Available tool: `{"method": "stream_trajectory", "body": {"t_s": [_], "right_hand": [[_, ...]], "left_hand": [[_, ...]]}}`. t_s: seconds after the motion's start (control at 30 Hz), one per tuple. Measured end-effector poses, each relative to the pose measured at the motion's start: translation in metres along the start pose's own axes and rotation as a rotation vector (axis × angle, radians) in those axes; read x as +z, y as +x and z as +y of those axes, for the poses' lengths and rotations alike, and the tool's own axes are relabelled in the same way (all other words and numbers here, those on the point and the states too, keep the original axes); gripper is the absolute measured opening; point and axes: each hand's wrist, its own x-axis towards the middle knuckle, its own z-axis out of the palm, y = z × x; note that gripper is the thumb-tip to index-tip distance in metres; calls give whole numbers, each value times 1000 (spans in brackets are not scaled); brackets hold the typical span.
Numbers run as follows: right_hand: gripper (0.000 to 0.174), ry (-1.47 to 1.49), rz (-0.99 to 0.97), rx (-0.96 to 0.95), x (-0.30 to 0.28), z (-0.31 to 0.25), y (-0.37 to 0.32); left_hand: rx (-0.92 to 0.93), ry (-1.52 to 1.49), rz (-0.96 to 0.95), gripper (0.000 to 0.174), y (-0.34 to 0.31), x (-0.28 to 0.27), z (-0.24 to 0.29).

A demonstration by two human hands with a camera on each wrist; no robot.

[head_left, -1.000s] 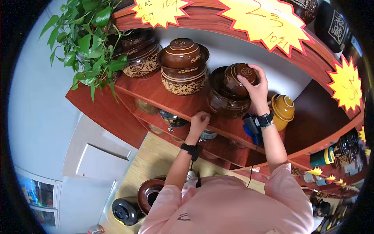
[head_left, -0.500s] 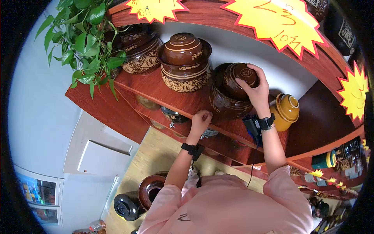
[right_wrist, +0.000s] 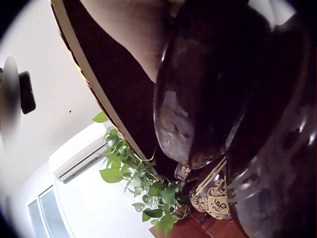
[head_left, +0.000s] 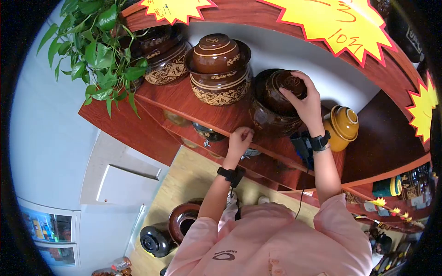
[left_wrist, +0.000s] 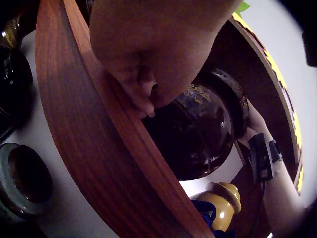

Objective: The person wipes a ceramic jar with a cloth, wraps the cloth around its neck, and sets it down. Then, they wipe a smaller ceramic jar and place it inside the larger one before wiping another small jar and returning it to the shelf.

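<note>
Probably slippery, the lid (head_left: 277, 97) is suitably gripped around its sides by the right hand (head_left: 307, 106), fingers spread; the left hand's (head_left: 239, 142) are loosely curled.

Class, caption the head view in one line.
Right hand grips a brown jar's lid; left hand rests on the shelf edge.

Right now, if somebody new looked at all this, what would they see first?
Probably the big yellow star-shaped sign with red edges, up at the top of the curved shelf. Next might be the leafy green plant hanging down at the left end. Then the shiny mustard-yellow jar, just past the right hand holding a dark brown lid.
</note>
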Motion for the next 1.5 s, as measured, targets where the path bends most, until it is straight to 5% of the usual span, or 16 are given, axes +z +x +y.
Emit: {"method": "stream_trajectory", "body": {"t_s": [0.3, 0.5, 0.7, 0.8, 0.9, 1.0, 1.13, 1.5], "right_hand": [[46, -72, -80, 26, 4, 5, 3], [49, -219, -49, -46, 6, 0, 2], [54, -244, 213, -109, 3, -9, -23], [63, -83, 322, 13, 5, 3, -68], [73, 91, 276, 266, 1, 20, -117], [78, 366, 256, 554, 4, 25, -149], [87, 433, 152, 605, 13, 32, -158], [93, 537, 102, 592, 14, 31, -154]], "left_hand": [[62, 12, 33, 8, 1, 2, -3], [-64, 11, -2, 12, 0, -2, 12], [-46, 15, -21, 11, 1, -3, 7], [14, 20, -30, 14, 0, -1, 4], [-47, -3, -99, 36, 1, 1, 11], [23, 19, -121, 75, 6, 1, 23], [-46, -245, -268, 104, 21, 8, 18], [-216, -409, -332, 103, 25, 8, 34]]}}
